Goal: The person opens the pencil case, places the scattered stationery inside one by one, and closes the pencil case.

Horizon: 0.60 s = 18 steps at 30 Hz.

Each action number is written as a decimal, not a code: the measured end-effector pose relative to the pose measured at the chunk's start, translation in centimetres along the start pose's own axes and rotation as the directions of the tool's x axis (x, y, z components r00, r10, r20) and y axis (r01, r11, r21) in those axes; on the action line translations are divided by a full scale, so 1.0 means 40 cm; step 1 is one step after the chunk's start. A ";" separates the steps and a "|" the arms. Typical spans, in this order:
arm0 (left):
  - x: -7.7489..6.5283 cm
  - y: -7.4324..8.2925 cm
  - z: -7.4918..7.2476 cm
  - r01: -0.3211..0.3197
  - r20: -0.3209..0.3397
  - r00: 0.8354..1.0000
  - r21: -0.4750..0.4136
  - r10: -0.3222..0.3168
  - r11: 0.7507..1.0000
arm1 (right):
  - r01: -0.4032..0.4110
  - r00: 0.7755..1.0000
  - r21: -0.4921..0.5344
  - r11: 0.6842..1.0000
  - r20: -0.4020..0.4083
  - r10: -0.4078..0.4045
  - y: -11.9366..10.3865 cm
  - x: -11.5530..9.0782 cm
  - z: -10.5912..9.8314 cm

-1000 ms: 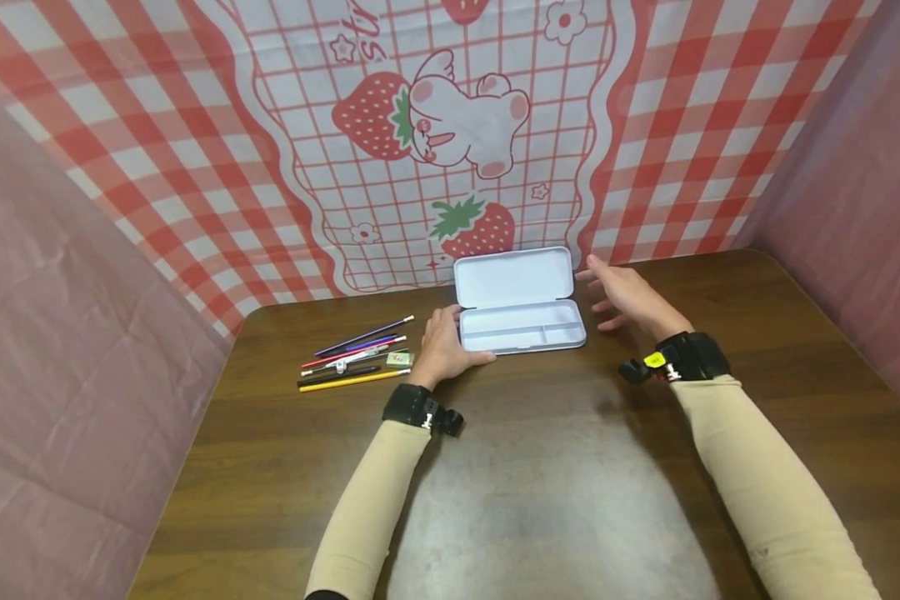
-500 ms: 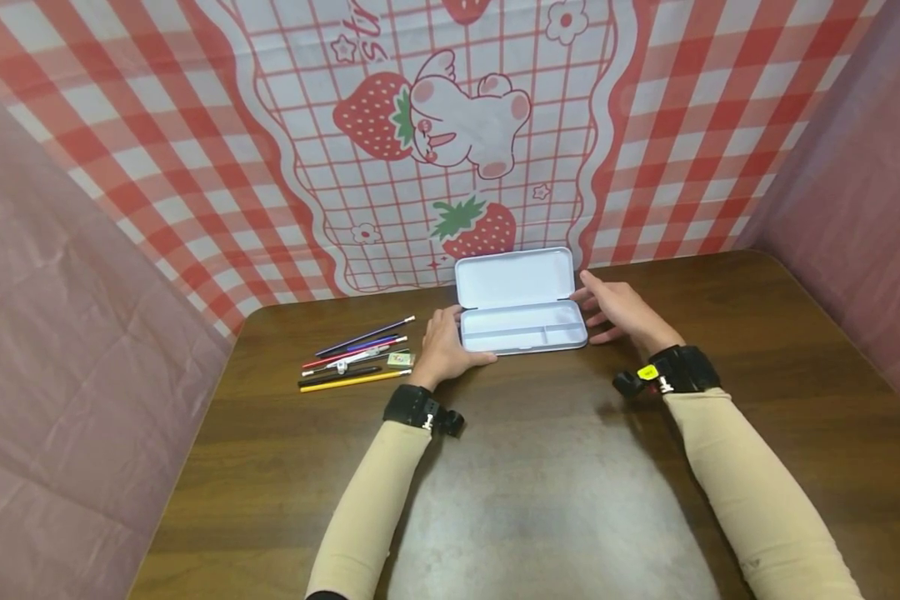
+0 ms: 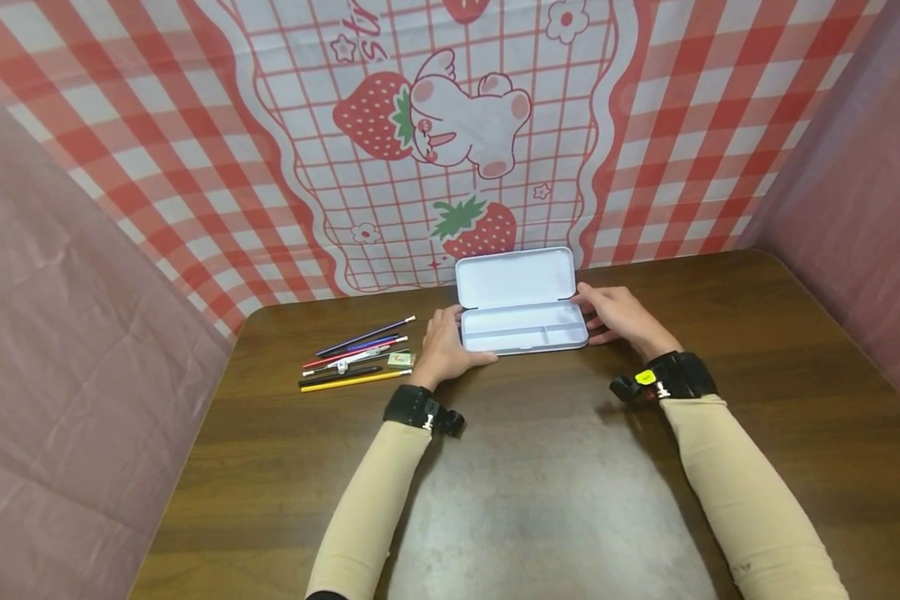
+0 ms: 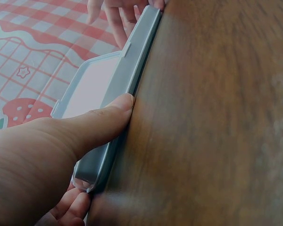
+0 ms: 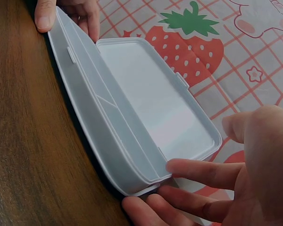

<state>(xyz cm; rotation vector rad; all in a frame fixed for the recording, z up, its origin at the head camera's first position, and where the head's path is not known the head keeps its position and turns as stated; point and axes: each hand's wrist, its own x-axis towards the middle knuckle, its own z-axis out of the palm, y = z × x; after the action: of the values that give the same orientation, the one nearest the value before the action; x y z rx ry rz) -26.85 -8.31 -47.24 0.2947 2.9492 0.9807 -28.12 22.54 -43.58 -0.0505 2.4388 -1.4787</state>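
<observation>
A white pencil case [image 3: 525, 327] lies with its lid [image 3: 516, 277] raised against the cloth at the back of the table. Its tray is bare and split by low dividers. My left hand [image 3: 442, 346] grips the left end, thumb along the front edge and fingers round the side. At the right end, my right hand [image 3: 624, 321] touches the case with extended fingertips [image 5: 177, 167], while its thumb stands apart from it. Left of the left hand lie a yellow pencil [image 3: 354, 382], a red pencil [image 3: 348, 353], an eraser [image 3: 400, 359] and a white compass-like tool [image 3: 352, 360].
A dark pen or pencil [image 3: 345, 374] and a purple pencil [image 3: 365, 336] lie in the same group on the wooden table [image 3: 540, 475]. The strawberry-print cloth [image 3: 390, 208] rises directly behind the case. Pink drapes [image 3: 67, 333] hang at both sides.
My right hand has moved left and slightly down, from beside the case until its fingers reach the case's right end. The left hand and the case have stayed almost still.
</observation>
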 end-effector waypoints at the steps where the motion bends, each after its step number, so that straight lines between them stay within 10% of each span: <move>1: 0.000 0.000 0.000 -0.001 0.000 1.000 -0.001 0.001 1.000 | 0.003 1.000 -0.003 1.000 -0.005 -0.003 0.001 0.000 0.001; 18: -0.004 0.004 -0.001 0.005 0.000 1.000 -0.013 -0.005 1.000 | 0.159 0.986 -0.157 0.975 -0.022 -0.165 0.042 0.018 0.002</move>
<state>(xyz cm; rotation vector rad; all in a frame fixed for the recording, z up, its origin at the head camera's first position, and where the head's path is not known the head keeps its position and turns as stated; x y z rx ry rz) -26.69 -8.25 -47.11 0.2872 2.9414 0.9983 -28.61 23.14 -45.25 -0.2639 2.6286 -1.3604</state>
